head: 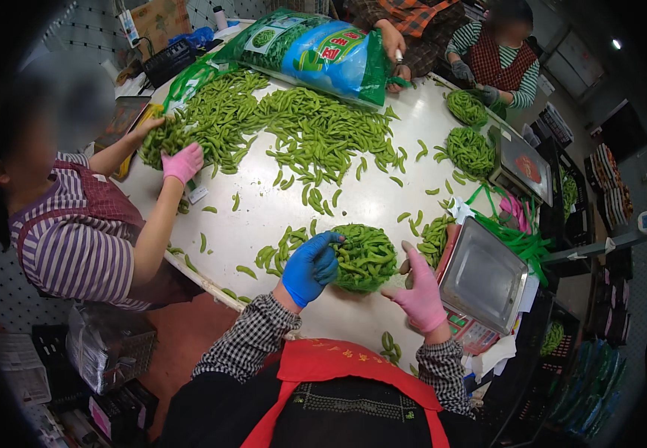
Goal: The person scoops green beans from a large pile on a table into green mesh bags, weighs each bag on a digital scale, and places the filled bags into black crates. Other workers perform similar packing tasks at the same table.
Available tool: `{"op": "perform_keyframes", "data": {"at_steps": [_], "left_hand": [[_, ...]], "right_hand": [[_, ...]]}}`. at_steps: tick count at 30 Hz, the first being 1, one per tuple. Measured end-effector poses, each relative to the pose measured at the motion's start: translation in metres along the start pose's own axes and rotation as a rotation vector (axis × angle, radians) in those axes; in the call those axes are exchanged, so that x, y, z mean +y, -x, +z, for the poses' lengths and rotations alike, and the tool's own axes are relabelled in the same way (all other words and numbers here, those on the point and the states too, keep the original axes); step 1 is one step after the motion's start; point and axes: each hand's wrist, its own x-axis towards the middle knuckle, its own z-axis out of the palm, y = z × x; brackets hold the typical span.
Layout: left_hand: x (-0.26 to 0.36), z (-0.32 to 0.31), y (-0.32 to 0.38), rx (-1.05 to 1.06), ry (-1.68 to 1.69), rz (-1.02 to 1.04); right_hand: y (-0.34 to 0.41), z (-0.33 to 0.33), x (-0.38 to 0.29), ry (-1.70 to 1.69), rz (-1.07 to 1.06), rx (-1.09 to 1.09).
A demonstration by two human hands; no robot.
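A rounded green net bag filled with green soybean pods (365,257) rests on the white table (225,215) in front of me. My left hand (312,266), in a blue glove, has its fingers closed at the upper left edge of the net, seemingly pinching it. On the bag's right side is my right hand (418,288) in a pink glove, thumb and fingers spread apart with nothing between them. A scale with a metal pan (487,274) stands just right of that hand. Loose pods (284,246) lie left of the net bag.
A big pod heap (323,129) covers the far table beside a large printed plastic sack (323,53). A co-worker (77,224) handles pods at left; two others stand across the table. Filled nets (469,151), a second scale (522,162) and green net strips (516,243) are at right.
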Motion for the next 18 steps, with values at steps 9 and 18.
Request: {"op": "perform_keyframes", "data": {"at_steps": [9,18], "left_hand": [[0.008,0.000,-0.011,0.008,0.043,-0.019],[0.055,0.044,-0.019,-0.258,0.222,0.102]], "right_hand": [[-0.014,-0.010,0.049,-1.322,0.495,0.268],[-0.037,-0.041,-0.030,-1.859,0.237,-0.027]]}}
